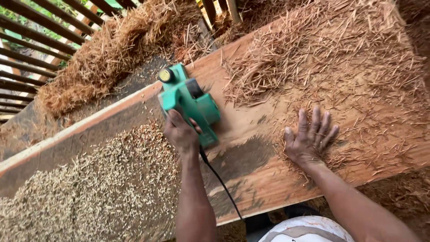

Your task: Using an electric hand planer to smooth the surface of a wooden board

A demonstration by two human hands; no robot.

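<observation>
A green electric planer (190, 101) rests on a wide reddish wooden plank (251, 175) that runs diagonally across the view. My left hand (180, 133) grips the planer's handle from behind. Its black cord (221, 183) trails back toward me over the plank's near edge. My right hand (310, 136) lies flat on the plank to the right of the planer, fingers spread, among loose shavings. Long reddish shavings (322, 58) cover the plank's far right part.
Pale fine shavings (89, 188) lie heaped at the lower left beside the plank. A mound of straw-coloured shavings (112, 49) sits past the far edge. A dark slatted wooden railing (27, 49) stands at the upper left. A white rounded object (307, 229) shows at the bottom.
</observation>
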